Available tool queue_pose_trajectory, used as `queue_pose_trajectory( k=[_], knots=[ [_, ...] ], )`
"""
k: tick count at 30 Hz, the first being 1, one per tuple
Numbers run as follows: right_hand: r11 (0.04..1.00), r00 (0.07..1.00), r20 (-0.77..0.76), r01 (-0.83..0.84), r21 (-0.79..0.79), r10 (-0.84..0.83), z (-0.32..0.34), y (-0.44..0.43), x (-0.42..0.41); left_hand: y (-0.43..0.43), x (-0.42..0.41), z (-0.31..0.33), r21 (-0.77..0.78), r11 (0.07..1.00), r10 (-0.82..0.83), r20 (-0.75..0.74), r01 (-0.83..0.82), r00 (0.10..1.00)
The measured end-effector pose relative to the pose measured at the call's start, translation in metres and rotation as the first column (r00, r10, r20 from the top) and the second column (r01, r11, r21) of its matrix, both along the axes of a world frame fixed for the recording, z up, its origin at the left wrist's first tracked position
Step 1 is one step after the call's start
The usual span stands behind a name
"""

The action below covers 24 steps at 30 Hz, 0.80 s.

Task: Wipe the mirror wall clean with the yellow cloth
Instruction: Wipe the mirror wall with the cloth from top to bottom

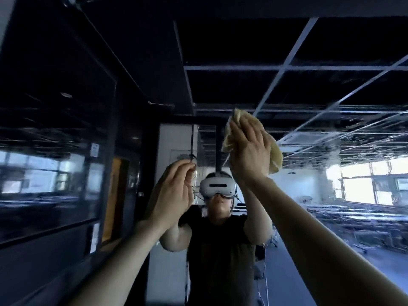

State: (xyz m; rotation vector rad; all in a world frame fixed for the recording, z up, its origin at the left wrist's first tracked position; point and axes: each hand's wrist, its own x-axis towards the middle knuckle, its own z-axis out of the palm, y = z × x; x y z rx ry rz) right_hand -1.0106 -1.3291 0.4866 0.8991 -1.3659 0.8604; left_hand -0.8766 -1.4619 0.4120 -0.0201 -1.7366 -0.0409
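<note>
The mirror wall (320,89) fills the view straight ahead and shows my own reflection wearing a white headset. My right hand (249,151) is raised above head height, its fingers stretched flat over the crumpled yellow cloth (276,157), pressing it against the glass. Folds of the cloth stick out above the fingertips and on both sides of the palm. My left hand (176,191) is lifted lower and to the left, close to the mirror beside a vertical seam (193,133). Its fingers are loosely bent and hold nothing.
A dark glass partition (55,151) with an orange door (112,199) runs along the left and meets the mirror. The mirror reflects a ceiling grid, bright windows (359,188) and rows of tables on the right.
</note>
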Motion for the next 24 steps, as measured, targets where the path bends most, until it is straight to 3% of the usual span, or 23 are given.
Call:
queue_pose_trajectory(
  k=[2,5,6,8,10,11,12,13,14,15,16,18,19,21,23,24],
  knots=[
    [0.998,0.99,-0.137,-0.036,0.046,0.042,-0.027,-0.003,0.004,-0.003,0.006,-0.01,0.037,0.999,-0.008,-0.056,0.01,0.998],
    [0.947,0.976,-0.196,-0.031,0.319,0.098,-0.095,-0.013,0.02,0.006,0.014,-0.03,0.147,0.986,-0.067,-0.082,0.078,0.994],
    [0.925,0.974,-0.167,-0.08,0.373,0.151,-0.101,-0.01,0.023,0.011,0.016,-0.034,0.211,0.965,-0.139,-0.077,0.152,0.987],
    [0.852,0.905,0.076,-0.42,0.313,0.419,-0.093,0.003,0.039,0.021,0.022,-0.032,0.353,0.865,-0.343,-0.105,0.358,0.933],
    [0.662,0.643,0.343,-0.746,0.078,0.685,-0.076,0.015,0.061,0.033,0.026,-0.021,0.484,0.703,-0.517,-0.155,0.521,0.842],
    [0.526,0.455,0.441,-0.849,-0.048,0.774,-0.068,0.02,0.07,0.04,0.027,-0.014,0.539,0.625,-0.579,-0.166,0.565,0.798],
    [0.377,0.244,0.512,-0.91,-0.174,0.824,-0.06,0.023,0.079,0.048,0.027,-0.007,0.575,0.581,-0.61,-0.162,0.577,0.776],
    [0.278,0.091,0.545,-0.921,-0.272,0.833,-0.054,0.024,0.083,0.056,0.027,-0.001,0.586,0.569,-0.616,-0.16,0.577,0.771],
    [0.235,0.013,0.563,-0.916,-0.324,0.827,-0.05,0.024,0.087,0.061,0.025,0.004,0.58,0.579,-0.598,-0.175,0.572,0.782],
    [0.252,0.025,0.58,-0.915,-0.315,0.814,-0.046,0.023,0.088,0.064,0.024,0.01,0.572,0.58,-0.569,-0.224,0.58,0.791],
    [0.327,0.105,0.589,-0.901,-0.285,0.802,-0.042,0.021,0.088,0.063,0.023,0.016,0.562,0.588,-0.527,-0.28,0.582,0.802],
    [0.641,0.465,0.56,-0.749,-0.164,0.686,-0.032,0.014,0.074,0.054,0.025,0.029,0.522,0.663,-0.426,-0.328,0.538,0.843],
    [0.755,0.59,0.546,-0.643,-0.126,0.594,-0.025,0.01,0.067,0.048,0.026,0.037,0.479,0.732,-0.38,-0.305,0.485,0.874],
    [0.86,0.698,0.552,-0.506,-0.069,0.455,-0.012,0.006,0.064,0.04,0.029,0.057,0.351,0.869,-0.285,-0.223,0.349,0.932],
    [0.927,0.782,0.515,-0.368,-0.072,0.351,0.001,0.006,0.067,0.028,0.032,0.079,0.183,0.982,-0.022,-0.182,0.056,0.983],
    [0.938,0.809,0.478,-0.322,-0.126,0.342,0.007,0.007,0.069,0.021,0.034,0.089,0.106,0.987,0.142,-0.192,-0.124,0.971]
  ],
)
